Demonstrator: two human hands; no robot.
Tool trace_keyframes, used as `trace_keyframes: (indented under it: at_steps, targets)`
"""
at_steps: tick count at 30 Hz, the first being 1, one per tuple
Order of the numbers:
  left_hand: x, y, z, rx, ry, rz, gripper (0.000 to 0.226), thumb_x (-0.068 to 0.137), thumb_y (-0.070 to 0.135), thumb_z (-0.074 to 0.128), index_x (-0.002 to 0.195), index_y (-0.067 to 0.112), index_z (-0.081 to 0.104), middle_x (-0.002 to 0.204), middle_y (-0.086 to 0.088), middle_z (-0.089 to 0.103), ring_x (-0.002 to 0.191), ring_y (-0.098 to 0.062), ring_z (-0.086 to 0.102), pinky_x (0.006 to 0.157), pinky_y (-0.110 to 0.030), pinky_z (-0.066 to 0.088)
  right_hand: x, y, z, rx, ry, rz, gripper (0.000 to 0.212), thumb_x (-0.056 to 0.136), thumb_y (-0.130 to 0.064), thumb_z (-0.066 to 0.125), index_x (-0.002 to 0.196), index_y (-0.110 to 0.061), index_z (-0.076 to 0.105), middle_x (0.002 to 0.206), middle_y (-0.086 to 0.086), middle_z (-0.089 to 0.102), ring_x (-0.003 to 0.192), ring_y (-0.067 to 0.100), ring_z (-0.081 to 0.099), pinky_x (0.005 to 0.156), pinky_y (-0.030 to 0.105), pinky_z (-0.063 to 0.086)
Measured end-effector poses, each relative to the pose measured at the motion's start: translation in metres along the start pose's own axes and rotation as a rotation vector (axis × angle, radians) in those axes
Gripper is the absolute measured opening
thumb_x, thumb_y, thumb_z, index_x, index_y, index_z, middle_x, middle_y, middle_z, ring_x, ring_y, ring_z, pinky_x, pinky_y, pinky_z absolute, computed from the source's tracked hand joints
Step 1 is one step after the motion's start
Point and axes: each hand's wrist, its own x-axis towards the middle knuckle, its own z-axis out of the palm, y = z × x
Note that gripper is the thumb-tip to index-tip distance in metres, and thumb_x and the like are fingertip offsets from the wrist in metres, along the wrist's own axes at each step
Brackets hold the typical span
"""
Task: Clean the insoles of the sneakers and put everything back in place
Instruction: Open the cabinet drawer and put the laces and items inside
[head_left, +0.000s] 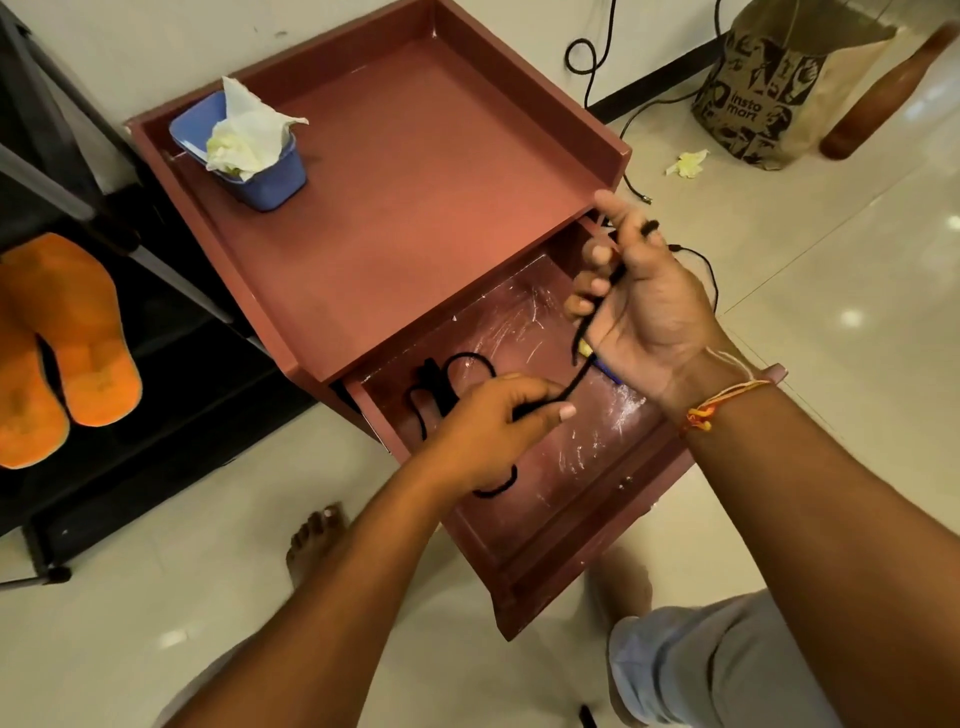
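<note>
One open drawer (571, 519) holds a black lace (436, 384).

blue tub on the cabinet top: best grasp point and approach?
Best bet: take the blue tub by its bare outer walls at the near end, coming from the front-right. Tissue overflows the rim, and the cabinet lip crowds its left side.

My left hand (485, 431) covers part of the black lace (584, 371), so I can't tell how it runs beneath. Under my right hand (652, 312) a yellow and blue thing (608, 370) peeks out, too hidden to name. The left frame edge cuts off one orange insole (26, 415), and the top edge crops the paper bag (769, 93) at upper right.
</note>
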Motion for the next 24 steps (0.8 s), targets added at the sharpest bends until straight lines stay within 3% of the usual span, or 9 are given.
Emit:
trace_keyframes:
  at_steps: [1,3,5,9,14,16,18,20,24]
  targets:
    - [0.0,0.002,-0.003,-0.037,0.016,0.015,0.019,0.096,0.032,0.066,0.105,0.018,0.076,0.099,-0.003,0.068,0.093,-0.014,0.065,0.088,-0.031,0.052,-0.002,-0.005,0.022,-0.032,-0.034,-0.086,0.026,0.106,-0.036,0.044,0.114,-0.024,0.065,0.074,-0.005,0.051,0.059,0.007,0.038,0.057,0.025,0.033]
    - [0.0,0.005,-0.012,-0.083,0.058,0.055,0.016,0.096,0.027,0.066,0.103,0.017,0.076,0.096,-0.008,0.069,0.088,-0.018,0.064,0.08,-0.027,0.052,-0.008,-0.001,0.028,-0.422,0.018,-0.219,0.028,0.107,-0.031,0.04,0.111,-0.023,0.066,0.071,-0.004,0.055,0.057,0.006,0.043,0.054,0.023,0.036]
    - [0.0,0.007,-0.02,-0.131,0.11,0.068,0.016,0.098,0.023,0.063,0.1,0.011,0.073,0.082,-0.006,0.065,0.073,-0.015,0.057,0.066,-0.018,0.048,-0.008,0.015,0.019,-0.701,-0.046,-0.215,0.028,0.107,-0.032,0.041,0.102,-0.025,0.067,0.07,-0.003,0.058,0.059,0.006,0.048,0.057,0.024,0.04]
    - [0.001,0.005,-0.031,-0.287,0.333,0.0,0.016,0.102,0.025,0.055,0.094,0.019,0.068,0.066,0.001,0.053,0.063,-0.016,0.05,0.055,-0.019,0.043,-0.009,0.018,0.024,-0.93,-0.265,0.099,0.038,0.106,-0.04,0.041,0.086,-0.014,0.06,0.056,-0.003,0.051,0.05,0.01,0.044,0.052,0.029,0.038]
    - [0.005,-0.002,-0.033,-0.29,0.453,-0.026,0.023,0.105,0.032,0.05,0.091,0.023,0.066,0.066,0.014,0.058,0.066,-0.008,0.053,0.065,-0.027,0.045,-0.022,0.01,0.032,-0.402,-0.53,0.516,0.065,0.091,-0.067,0.039,0.064,-0.011,0.056,0.038,-0.002,0.035,0.032,0.007,0.026,0.041,0.018,0.018]
    - [0.004,-0.003,-0.03,-0.299,0.408,-0.038,0.029,0.104,0.034,0.05,0.093,0.013,0.066,0.069,-0.001,0.054,0.064,-0.018,0.047,0.06,-0.032,0.041,-0.02,0.006,0.03,-0.021,-0.676,0.586,0.059,0.093,-0.062,0.042,0.063,-0.013,0.055,0.035,-0.004,0.041,0.028,0.002,0.029,0.037,0.016,0.014]
    - [0.003,-0.001,-0.025,-0.314,0.336,-0.061,0.031,0.104,0.033,0.051,0.092,0.008,0.064,0.069,-0.01,0.047,0.058,-0.017,0.041,0.052,-0.026,0.038,-0.016,0.003,0.027,0.359,-0.756,0.571,0.051,0.1,-0.054,0.04,0.073,-0.014,0.058,0.043,-0.006,0.052,0.032,0.001,0.033,0.041,0.016,0.015]
    - [0.003,-0.003,-0.019,-0.233,0.248,-0.09,0.026,0.103,0.033,0.053,0.087,0.016,0.066,0.064,-0.003,0.047,0.052,-0.008,0.042,0.049,-0.019,0.036,-0.012,0.003,0.025,0.585,-0.707,0.461,0.044,0.104,-0.048,0.034,0.084,-0.017,0.058,0.057,-0.007,0.061,0.041,0.002,0.044,0.046,0.014,0.021]
    - [0.002,-0.013,-0.008,0.018,0.02,-0.08,0.02,0.1,0.035,0.058,0.095,0.022,0.072,0.077,0.007,0.06,0.068,-0.009,0.057,0.066,-0.032,0.051,-0.007,0.006,0.025,0.714,-0.408,0.198,0.035,0.107,-0.04,0.035,0.112,-0.021,0.064,0.097,-0.005,0.072,0.08,0.007,0.065,0.07,0.022,0.045]
